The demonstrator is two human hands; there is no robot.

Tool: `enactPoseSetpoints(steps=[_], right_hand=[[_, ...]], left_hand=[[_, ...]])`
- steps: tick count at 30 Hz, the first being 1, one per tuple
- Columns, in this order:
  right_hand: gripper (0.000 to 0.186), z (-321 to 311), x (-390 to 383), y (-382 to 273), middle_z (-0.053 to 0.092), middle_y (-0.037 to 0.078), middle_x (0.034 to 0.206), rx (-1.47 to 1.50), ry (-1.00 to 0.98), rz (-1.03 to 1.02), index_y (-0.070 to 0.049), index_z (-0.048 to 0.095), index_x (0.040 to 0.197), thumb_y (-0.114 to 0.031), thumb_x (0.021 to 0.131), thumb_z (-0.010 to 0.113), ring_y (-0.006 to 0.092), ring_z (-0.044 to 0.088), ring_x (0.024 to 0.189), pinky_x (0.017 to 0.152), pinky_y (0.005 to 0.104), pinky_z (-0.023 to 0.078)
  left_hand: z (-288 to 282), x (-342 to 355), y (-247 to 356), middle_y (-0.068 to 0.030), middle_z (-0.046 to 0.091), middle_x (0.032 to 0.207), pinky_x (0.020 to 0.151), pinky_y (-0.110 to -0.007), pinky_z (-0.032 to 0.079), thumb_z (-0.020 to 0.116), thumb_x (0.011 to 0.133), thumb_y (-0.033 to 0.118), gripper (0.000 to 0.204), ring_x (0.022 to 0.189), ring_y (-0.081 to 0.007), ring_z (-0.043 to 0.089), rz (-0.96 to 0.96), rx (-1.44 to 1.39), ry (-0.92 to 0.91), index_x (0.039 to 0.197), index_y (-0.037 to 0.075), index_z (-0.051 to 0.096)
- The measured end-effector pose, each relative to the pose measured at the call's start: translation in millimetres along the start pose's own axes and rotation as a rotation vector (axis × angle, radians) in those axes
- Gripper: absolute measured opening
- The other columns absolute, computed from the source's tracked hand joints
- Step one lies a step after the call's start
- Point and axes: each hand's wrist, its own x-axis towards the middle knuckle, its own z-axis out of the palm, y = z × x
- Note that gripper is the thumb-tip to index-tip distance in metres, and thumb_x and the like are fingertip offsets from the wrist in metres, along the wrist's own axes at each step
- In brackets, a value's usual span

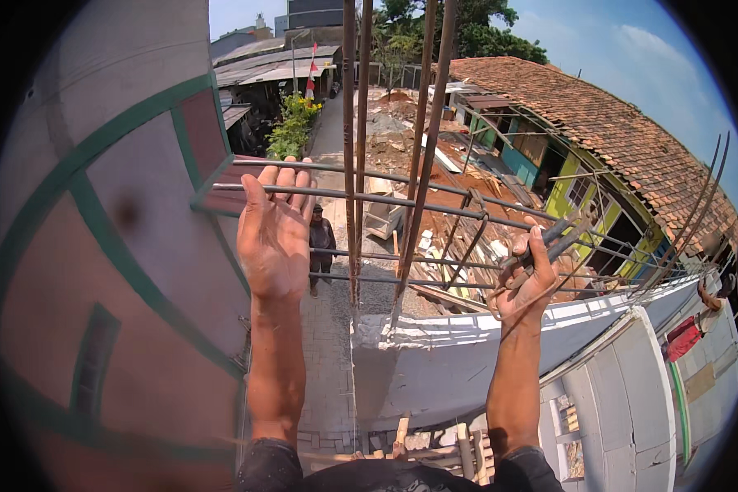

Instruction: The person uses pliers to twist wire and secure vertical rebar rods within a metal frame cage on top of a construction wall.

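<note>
Rebar cage stretches lengthwise from left to right.

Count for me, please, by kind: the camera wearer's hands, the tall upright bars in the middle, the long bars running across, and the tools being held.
Hands, the left hand and the right hand: 2
Tall upright bars: 4
Long bars running across: 4
Pincer-like tool in the right hand: 1
Total: 11
</note>
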Motion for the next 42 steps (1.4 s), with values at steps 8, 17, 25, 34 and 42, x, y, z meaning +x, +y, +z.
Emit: enactPoseSetpoints(steps=[8,17,25,34,42], right_hand=[[0.014,97.9,104.7,-113.8,0.066,0.003,0.076,0.157,-0.230,-0.287,-0.008,0.061,0.100,-0.017,0.095,0.070,0.0052,0.051,0.050,0.040,0.0197,0.035],[0.014,190.1,195.6,-221.2,0.068,0.009,0.081,0.187,-0.270,-0.434,-0.004,0.056,0.101,-0.009,0.094,0.067,0.0119,0.059,0.060,0.043,0.0218,0.042],[0.015,199.2,214.2,-280.9,0.063,0.012,0.077,0.072,-0.545,-0.337,0.008,0.062,0.096,-0.007,0.094,0.062,0.0136,0.053,0.050,0.042,0.0219,0.045],[0.010,211.4,342.6,-332.0,0.056,0.006,0.064,0.159,-0.560,-0.390,0.008,0.063,0.094,-0.002,0.096,0.059,0.0095,0.045,0.044,0.039,0.0195,0.036],[0.013,197.1,310.1,-304.7,0.067,0.010,0.076,0.059,-0.417,-0.445,0.005,0.066,0.095,-0.007,0.097,0.061,0.0147,0.060,0.053,0.046,0.0213,0.051]], left_hand=[[73.7,240.1,72.6,-0.0220,0.054,0.124,0.119,-0.049,0.031,0.037,0.109,0.041,0.050,0.126,-0.0315,0.051,-0.183,-0.009,-0.731,0.122,-0.006,0.048],[165.6,348.4,125.9,-0.0305,0.042,0.147,0.115,-0.050,0.037,0.027,0.109,0.030,0.054,0.133,-0.0396,0.048,0.315,0.941,-0.496,0.146,-0.009,0.032],[173.4,363.2,141.9,-0.0277,0.047,0.143,0.113,-0.048,0.039,0.030,0.109,0.028,0.048,0.130,-0.0370,0.050,0.596,1.504,-0.495,0.141,-0.006,0.039],[177.2,346.1,155.6,-0.0245,0.053,0.139,0.110,-0.045,0.041,0.033,0.108,0.026,0.043,0.128,-0.0340,0.053,0.790,1.725,-0.542,0.136,-0.004,0.047],[173.9,341.4,163.2,-0.0217,0.058,0.135,0.108,-0.043,0.043,0.036,0.108,0.024,0.039,0.126,-0.0314,0.056,0.821,1.797,-0.536,0.131,-0.001,0.054]])
